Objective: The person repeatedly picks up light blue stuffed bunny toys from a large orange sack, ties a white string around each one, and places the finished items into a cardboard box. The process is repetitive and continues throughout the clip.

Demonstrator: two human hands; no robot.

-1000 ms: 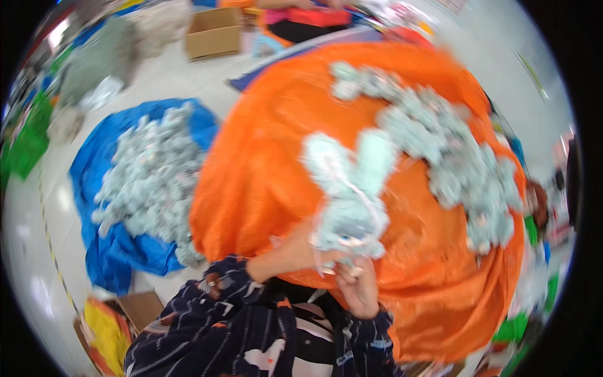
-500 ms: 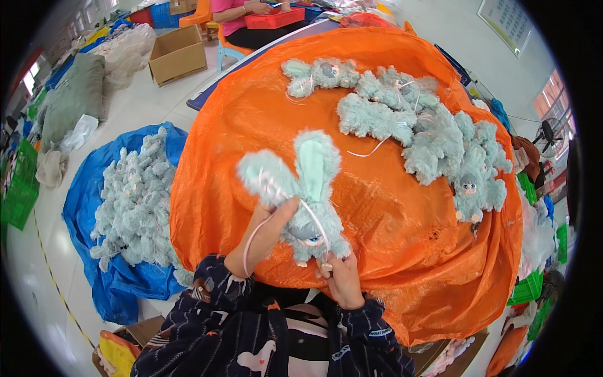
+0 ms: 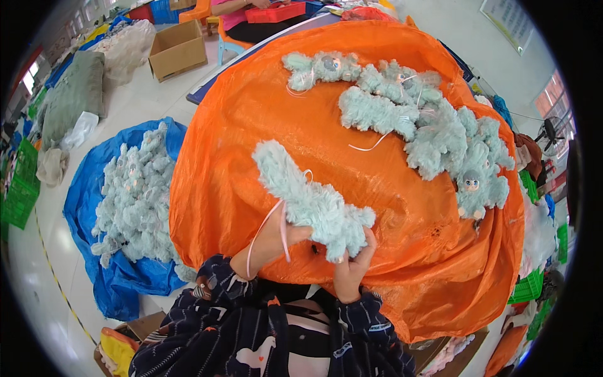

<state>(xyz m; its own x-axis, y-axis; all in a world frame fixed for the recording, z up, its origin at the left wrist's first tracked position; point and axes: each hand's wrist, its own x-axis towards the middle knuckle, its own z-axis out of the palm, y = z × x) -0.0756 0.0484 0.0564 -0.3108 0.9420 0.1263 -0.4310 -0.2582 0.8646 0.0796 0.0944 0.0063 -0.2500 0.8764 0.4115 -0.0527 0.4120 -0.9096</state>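
Observation:
A pale blue-green plush doll [image 3: 314, 204] with long furry ears is held between my hands, its furry back up and its face out of sight. My left hand [image 3: 276, 239] grips it from below near the middle, fingers partly hidden by the fur. A pink ribbon [image 3: 259, 235] loops down over that hand and wrist. At the doll's lower right end, my right hand [image 3: 355, 264] pinches it between thumb and fingers. Beneath lies an orange plastic sheet [image 3: 232, 163]. Several similar plush dolls [image 3: 433, 135] rest on its far right part, some with ribbons trailing.
On the left, a blue sheet [image 3: 85, 207] holds a heap of matching plush dolls [image 3: 135, 195]. An open cardboard box [image 3: 179, 53] stands on the floor behind. At the back, a seated person in pink handles something over a red tray [image 3: 276, 12]. Green crates [image 3: 527, 286] stand at the right.
The doll has been turned from face up to back up, its ears swinging together toward the upper left. Both hands have shifted slightly right and still hold it.

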